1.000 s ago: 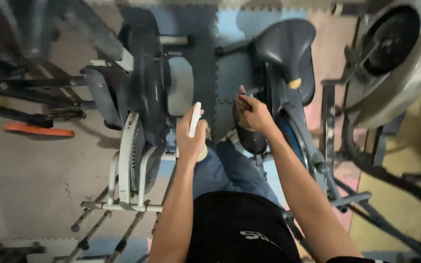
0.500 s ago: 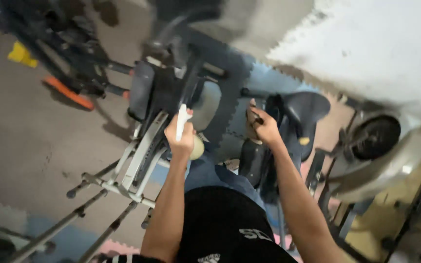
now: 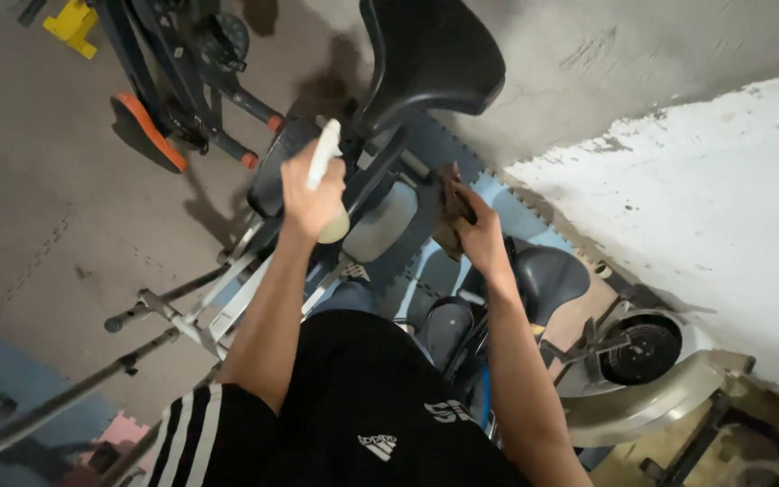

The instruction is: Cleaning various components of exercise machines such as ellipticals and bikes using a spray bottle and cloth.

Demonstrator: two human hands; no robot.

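Observation:
My left hand (image 3: 310, 194) is raised and closed around a white spray bottle (image 3: 325, 155) with a pale rounded body, held in front of a black padded seat back (image 3: 430, 59) of an exercise machine. My right hand (image 3: 477, 227) grips a brown cloth (image 3: 451, 200) just right of the machine's dark upright frame (image 3: 373, 180). Both arms reach forward over my black shorts. A second black saddle-shaped seat (image 3: 547, 275) sits below my right forearm.
A black and orange exercise machine (image 3: 182, 99) stands at the upper left with a yellow part (image 3: 72, 25) beyond it. White and grey metal bars (image 3: 173, 311) run at the lower left. A flywheel machine (image 3: 642, 352) sits at the right by a white patchy wall (image 3: 705, 207). Blue foam mats cover part of the floor.
The view has swung and tilted left. My left hand has lifted the spray bottle higher toward the black seat back. My right hand stays on the cloth near the frame.

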